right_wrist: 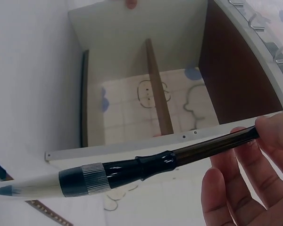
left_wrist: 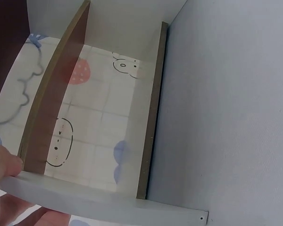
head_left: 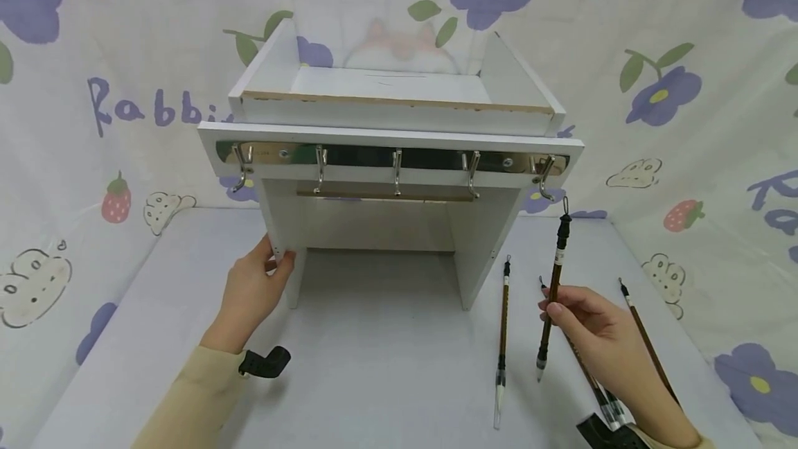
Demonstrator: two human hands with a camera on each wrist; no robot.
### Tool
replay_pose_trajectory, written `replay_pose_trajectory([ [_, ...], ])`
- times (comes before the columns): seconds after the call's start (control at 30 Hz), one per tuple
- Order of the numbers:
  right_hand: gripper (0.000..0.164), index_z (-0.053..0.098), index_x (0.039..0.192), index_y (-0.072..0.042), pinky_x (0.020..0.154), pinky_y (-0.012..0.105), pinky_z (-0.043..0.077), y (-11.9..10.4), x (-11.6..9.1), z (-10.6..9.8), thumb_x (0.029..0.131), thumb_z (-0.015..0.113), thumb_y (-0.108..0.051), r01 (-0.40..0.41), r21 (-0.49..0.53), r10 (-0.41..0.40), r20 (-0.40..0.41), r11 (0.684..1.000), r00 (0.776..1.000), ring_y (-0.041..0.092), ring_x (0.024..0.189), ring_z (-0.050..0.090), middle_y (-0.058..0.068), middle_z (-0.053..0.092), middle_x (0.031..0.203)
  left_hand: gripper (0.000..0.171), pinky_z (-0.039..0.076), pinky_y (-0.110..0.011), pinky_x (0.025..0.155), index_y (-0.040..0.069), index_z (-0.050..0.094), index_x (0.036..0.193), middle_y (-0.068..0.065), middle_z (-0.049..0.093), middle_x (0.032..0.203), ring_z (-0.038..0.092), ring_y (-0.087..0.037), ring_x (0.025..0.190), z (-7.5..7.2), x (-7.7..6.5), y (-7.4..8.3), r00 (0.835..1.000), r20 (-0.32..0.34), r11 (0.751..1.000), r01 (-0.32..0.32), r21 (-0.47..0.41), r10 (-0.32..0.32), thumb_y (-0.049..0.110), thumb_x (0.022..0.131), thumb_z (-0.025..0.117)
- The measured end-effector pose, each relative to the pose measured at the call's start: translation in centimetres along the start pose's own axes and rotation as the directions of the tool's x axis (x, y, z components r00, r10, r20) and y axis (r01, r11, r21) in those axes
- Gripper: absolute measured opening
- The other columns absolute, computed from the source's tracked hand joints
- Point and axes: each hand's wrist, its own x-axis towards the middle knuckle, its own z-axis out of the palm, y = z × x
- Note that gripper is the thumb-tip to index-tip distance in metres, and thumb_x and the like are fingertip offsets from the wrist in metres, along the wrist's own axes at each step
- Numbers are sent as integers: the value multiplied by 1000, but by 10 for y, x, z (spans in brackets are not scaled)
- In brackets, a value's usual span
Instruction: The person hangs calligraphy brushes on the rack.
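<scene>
A white shelf rack [head_left: 399, 116] stands on the table, with a shiny metal strip of several hooks [head_left: 397, 170] across its front. My left hand [head_left: 249, 293] grips the edge of its left side panel, thumb in front and other fingers behind; the left wrist view shows the thumb [left_wrist: 7, 162] on that panel. Right of the rack, my right hand [head_left: 595, 331] pinches a calligraphy brush [head_left: 557, 262] by its brown handle. The brush hangs nearly upright, cord loop at the top just below the rightmost hook, pale bristles [right_wrist: 35, 187] pointing down.
One more calligraphy brush [head_left: 503, 324] lies between the rack and my right hand. Others lie under and beyond that hand, including a thin brown one [head_left: 648, 345] at the right. A patterned cloth [head_left: 661, 33] hangs behind the white table [head_left: 386, 380].
</scene>
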Motion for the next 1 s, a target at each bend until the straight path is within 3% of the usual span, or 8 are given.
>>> replay_pose_trajectory([
  [0.13, 24, 59, 114, 11, 82, 29, 54, 1, 1, 2, 91, 54, 15, 23, 61, -24, 23, 998, 999, 16, 97, 67, 6, 67, 109, 38, 55, -52, 77, 13, 52, 133, -19, 61, 126, 65, -39, 103, 0, -1, -3, 1000, -3, 1000, -3, 15, 3, 32, 100, 50],
  [0.37, 24, 61, 115, 6, 82, 25, 53, -1, 5, 4, 92, 55, 11, 20, -87, -18, 32, 996, 999, 15, 97, 66, 5, 66, 110, 38, 55, -52, 75, 13, 52, 134, -18, 62, 124, 65, -39, 102, 1, 0, -5, 999, -16, 999, -32, 19, 32, 31, 101, 50],
  [1.0, 25, 62, 115, 1, 81, 23, 54, -4, 10, 3, 92, 56, 10, 29, -152, -22, 44, 988, 999, 15, 92, 67, 11, 66, 106, 37, 55, -52, 75, 12, 52, 134, -19, 62, 125, 65, -38, 103, 1, 0, -2, 1000, 3, 1000, -16, 24, 16, 30, 101, 50],
])
